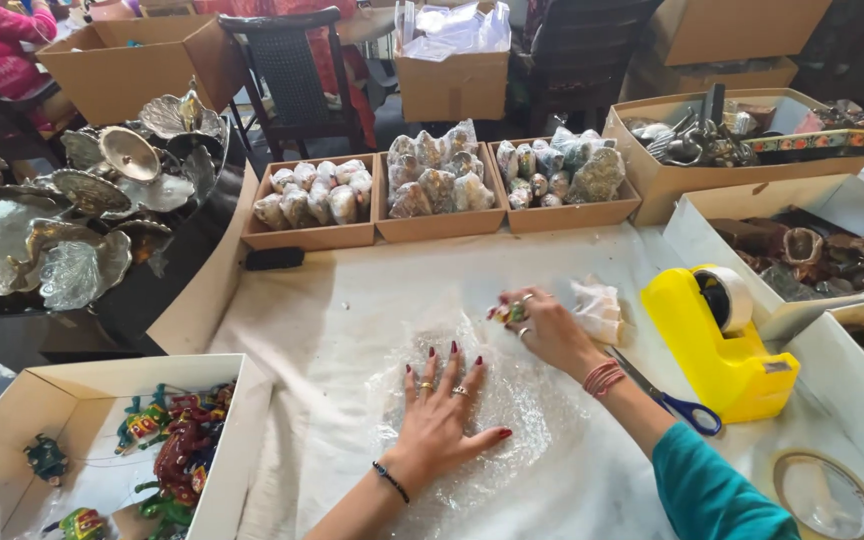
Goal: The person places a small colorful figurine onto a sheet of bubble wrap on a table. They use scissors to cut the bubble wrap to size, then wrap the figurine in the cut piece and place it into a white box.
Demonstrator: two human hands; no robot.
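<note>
Setting: packing room with cardboard boxes and dark chairs behind a tabletop (352,300) covered in white paper.
Left hand (439,410): lies flat, palm down, on a sheet of bubble wrap (512,420); fingers (431,368) spread and released, gripping nothing.
Right hand (544,328): rests at the far edge of the bubble wrap; fingers clenched around a small colourful figurine (510,312).
Figurine position: in the right hand, just above the wrap, near the middle of the tabletop.
Beside the right hand: a crumpled bit of clear wrap (597,305) just to its right; blue-handled scissors (677,405) under the forearm.
Tape dispenser (712,345): yellow, standing right of the hands, close to the scissors.
Back row: three shallow cardboard trays (312,237) of wrapped bundles, side by side.
Lower left: a white box (12,410) holding painted turtle figures (177,450).
Far left: silver leaf-shaped dishes (72,230) piled on a dark surface.
Right edge: open boxes (692,215) with brown and metal wares; contents hard to make out.
</note>
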